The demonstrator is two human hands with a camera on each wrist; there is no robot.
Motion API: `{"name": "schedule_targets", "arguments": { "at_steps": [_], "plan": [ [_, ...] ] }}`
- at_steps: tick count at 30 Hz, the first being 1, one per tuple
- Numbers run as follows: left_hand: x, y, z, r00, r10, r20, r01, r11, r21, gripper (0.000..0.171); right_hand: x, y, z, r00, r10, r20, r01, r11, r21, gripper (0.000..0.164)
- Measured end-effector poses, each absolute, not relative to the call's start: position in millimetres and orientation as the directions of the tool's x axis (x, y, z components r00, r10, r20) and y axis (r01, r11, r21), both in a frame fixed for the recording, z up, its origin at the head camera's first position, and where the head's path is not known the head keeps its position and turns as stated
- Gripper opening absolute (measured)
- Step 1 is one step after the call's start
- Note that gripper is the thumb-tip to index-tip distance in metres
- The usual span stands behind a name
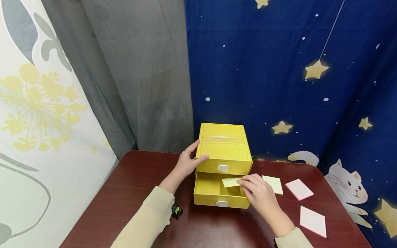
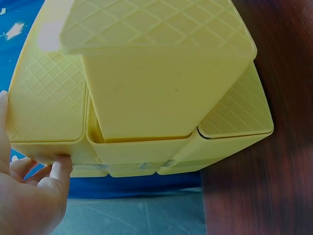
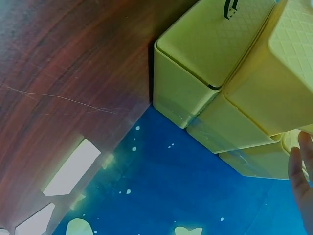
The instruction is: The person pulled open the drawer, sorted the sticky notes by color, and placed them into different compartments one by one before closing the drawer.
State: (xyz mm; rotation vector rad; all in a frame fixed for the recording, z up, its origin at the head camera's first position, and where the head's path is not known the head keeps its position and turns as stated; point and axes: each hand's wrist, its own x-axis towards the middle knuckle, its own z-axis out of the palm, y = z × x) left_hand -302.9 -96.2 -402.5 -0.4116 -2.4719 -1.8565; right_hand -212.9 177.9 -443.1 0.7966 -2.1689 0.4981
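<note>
A yellow drawer box (image 1: 221,137) stands at the back of the table, its middle drawer (image 1: 204,199) pulled out. My left hand (image 1: 185,162) rests on the box's upper left edge, thumb lying over the top near the front, fingers along the side. Over the right part of the open drawer, my right hand (image 1: 260,190) pinches a pale yellow note pad (image 1: 230,182) by its right end. The wrist views show the drawer jutting out between the tiers above and below; the bottom tier (image 3: 215,44) is hidden in the head view.
Right of the box lie another pale yellow note pad (image 1: 273,184), a pink-edged pad (image 1: 299,189) and a second pink-edged pad (image 1: 313,221) nearer the front. A blue star-patterned curtain (image 1: 235,79) and a grey curtain (image 1: 145,75) hang behind the dark red table (image 1: 136,186).
</note>
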Motion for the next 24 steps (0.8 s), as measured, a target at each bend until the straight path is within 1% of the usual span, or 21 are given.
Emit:
{"name": "schedule_targets", "arguments": {
  "at_steps": [3, 10, 16, 24],
  "plan": [
    [-303, -96, -403, -0.965, 0.194, 0.175, 0.222, 0.257, 0.941, 0.082, -216, 176, -442, -0.538, -0.394, 0.745, -0.651, 0.755, -0.071, 0.021],
    [-299, -97, -395, -0.963, 0.213, 0.167, 0.221, 0.264, 0.939, 0.081, -223, 174, -440, -0.549, -0.418, 0.724, -0.612, 0.791, -0.008, 0.019],
    [-281, -97, -371, -0.96, 0.236, 0.152, 0.217, 0.281, 0.935, 0.079, -223, 175, -439, -0.597, -0.442, 0.669, -0.593, 0.805, 0.003, 0.017],
    [-279, -96, -369, -0.96, 0.236, 0.149, 0.215, 0.283, 0.935, 0.079, -225, 176, -437, -0.629, -0.472, 0.618, -0.598, 0.801, 0.004, 0.018]
  ]
}}
